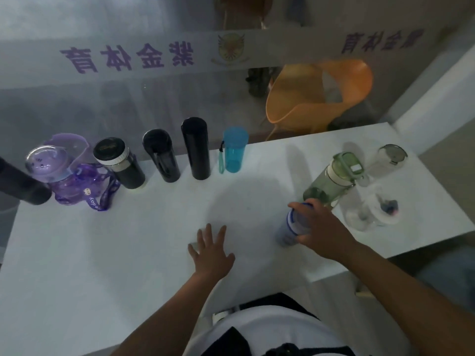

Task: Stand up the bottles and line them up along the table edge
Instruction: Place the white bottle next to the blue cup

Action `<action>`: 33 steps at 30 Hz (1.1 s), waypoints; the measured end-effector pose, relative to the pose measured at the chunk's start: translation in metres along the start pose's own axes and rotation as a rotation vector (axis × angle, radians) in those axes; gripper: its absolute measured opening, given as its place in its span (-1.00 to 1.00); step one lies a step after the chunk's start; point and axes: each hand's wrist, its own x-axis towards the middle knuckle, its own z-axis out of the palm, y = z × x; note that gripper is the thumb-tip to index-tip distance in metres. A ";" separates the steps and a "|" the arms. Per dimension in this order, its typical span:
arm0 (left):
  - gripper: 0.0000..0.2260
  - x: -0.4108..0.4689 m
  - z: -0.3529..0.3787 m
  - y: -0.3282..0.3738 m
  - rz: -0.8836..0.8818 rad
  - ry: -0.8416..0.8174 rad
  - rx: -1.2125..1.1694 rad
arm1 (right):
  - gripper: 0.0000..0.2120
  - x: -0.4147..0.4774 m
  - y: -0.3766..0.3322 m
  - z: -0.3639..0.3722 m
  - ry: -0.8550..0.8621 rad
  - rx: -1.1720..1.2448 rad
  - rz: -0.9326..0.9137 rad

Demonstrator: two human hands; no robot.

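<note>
Left hand [210, 250]: flat, fingers spread on white table [128, 253]. Right hand [321, 227]: wrapped around blue-banded bottle [293, 224], upright, near right. Six bottles [195, 149] lined along far edge.

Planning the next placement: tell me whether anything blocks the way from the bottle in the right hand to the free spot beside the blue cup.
Nothing visible does. The right hand grips the blue-banded bottle; only bare table lies between it and the spot right of the blue cup.

Table [128, 253] smooth, matt white. Blue cup [234, 150] translucent plastic. Tall black flask [195, 147] glossy. Green bottle [331, 178] translucent plastic. Orange chair [308, 98] glossy plastic.
</note>
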 end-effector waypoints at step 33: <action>-0.27 0.010 -0.017 0.012 -0.182 -0.098 -0.047 | -0.32 0.266 -0.014 -0.111 -0.113 -0.106 -0.185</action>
